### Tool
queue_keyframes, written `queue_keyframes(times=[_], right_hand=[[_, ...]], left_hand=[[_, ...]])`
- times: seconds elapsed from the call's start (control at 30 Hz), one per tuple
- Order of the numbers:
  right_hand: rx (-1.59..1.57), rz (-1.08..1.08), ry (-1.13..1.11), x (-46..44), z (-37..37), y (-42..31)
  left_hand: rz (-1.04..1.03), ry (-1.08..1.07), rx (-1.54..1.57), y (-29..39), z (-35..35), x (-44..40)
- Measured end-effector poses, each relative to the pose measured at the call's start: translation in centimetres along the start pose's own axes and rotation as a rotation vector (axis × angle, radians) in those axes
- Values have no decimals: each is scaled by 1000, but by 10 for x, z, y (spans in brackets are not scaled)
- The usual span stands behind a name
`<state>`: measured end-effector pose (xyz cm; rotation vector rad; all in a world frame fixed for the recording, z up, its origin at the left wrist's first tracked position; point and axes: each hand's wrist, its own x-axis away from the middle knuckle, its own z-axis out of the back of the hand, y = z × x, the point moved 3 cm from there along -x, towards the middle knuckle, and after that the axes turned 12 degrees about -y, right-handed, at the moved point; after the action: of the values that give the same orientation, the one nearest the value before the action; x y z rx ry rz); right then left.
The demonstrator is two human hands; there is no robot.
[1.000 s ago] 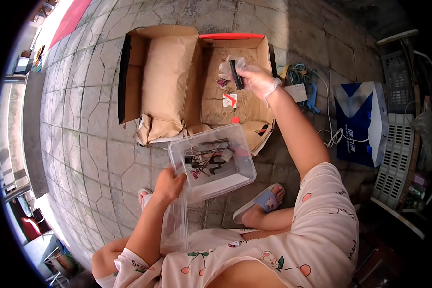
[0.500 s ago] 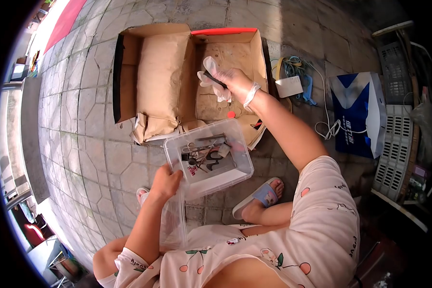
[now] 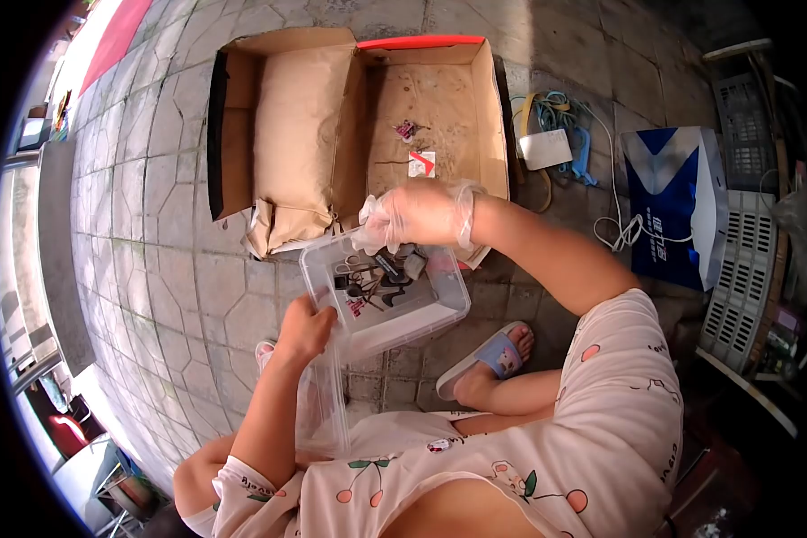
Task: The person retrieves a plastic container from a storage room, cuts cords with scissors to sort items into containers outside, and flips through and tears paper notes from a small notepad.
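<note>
My left hand (image 3: 307,330), bare, is closed on the left edge of a clear plastic bin (image 3: 402,335), where a clear lid (image 3: 318,408) hangs below. Scissors, dark metal tools and a small pink item lie inside the bin. In a thin transparent glove, my right hand (image 3: 412,215) is over the bin's top edge, fingers pointing down and partly hidden. Just under them a black stick-like object (image 3: 388,263) shows in the bin; whether the fingers touch it is unclear. Behind is an open cardboard box (image 3: 480,108) holding a pink trinket (image 3: 407,131) and a red-and-white card (image 3: 422,164).
Brown paper (image 3: 298,134) fills the box's left half. To the right are a white adapter (image 3: 545,150) with tangled cords, a blue and white bag (image 3: 675,211) and a plastic crate (image 3: 738,273). My sandalled foot (image 3: 498,359) is near the bin.
My right hand has come down and back from over the cardboard box to the bin. The black object it held is no longer visible between its fingers. My left hand still grips the bin.
</note>
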<state>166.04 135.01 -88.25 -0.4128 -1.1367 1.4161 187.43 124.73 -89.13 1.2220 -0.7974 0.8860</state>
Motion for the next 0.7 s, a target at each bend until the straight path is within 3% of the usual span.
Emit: queue_keyframes(times=[0.07,0.1,0.13,0.17,0.23,0.33,0.43,0.57,0.7], right_hand=[[-375,-46,300,-2,20,36],[-368,-163,463,0,29,60],[-259,-449,538,-8,34,97],[-133,-589,556,-15,39,135],[-1101,-29,920,-57,12,241],[452,-478,829,-67,26,193],[389,-708,575,-84,20,192],[39,-777,730,-88,13,208],[-269,-687,762,-65,17,204]], left_hand=[[-13,3,-8,0,0,1],[-19,4,-12,-1,0,1],[-18,5,-60,-1,-1,2],[-18,9,-108,0,-3,3],[-29,21,-176,-8,-6,3],[-22,-20,-205,-22,-17,-2],[-32,-65,-146,-29,-26,-3],[-18,-81,-198,-32,-29,-2],[0,-19,-163,-33,-25,-1]])
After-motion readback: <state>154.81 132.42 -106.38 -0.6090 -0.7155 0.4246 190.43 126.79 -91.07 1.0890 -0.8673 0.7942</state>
